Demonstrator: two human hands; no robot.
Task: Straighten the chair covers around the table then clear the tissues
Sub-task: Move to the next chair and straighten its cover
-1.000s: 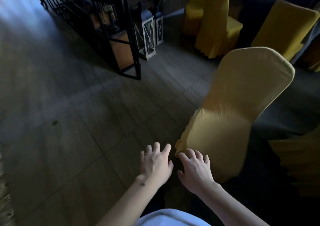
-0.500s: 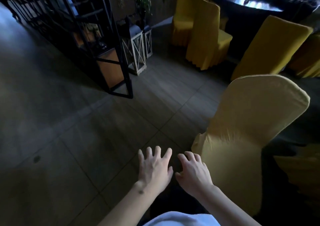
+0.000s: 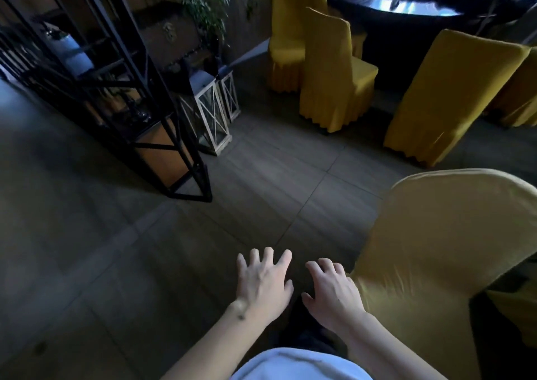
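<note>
Nearest chair cover at lower right, just beside right hand. Left hand over floor. Both spread, holding nothing. Risk: tugging one-sided, leaving cover skewed. No tissues in view.

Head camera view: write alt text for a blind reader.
Two bare hands, left hand and right hand, reach out open and empty beside a yellow-covered chair on a dim tiled floor. More covered chairs ring a dark table beyond.

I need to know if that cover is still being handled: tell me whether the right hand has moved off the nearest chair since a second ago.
Yes. The right hand was at the nearest chair cover's front corner; now it hovers beside its left edge, fingers spread.
</note>
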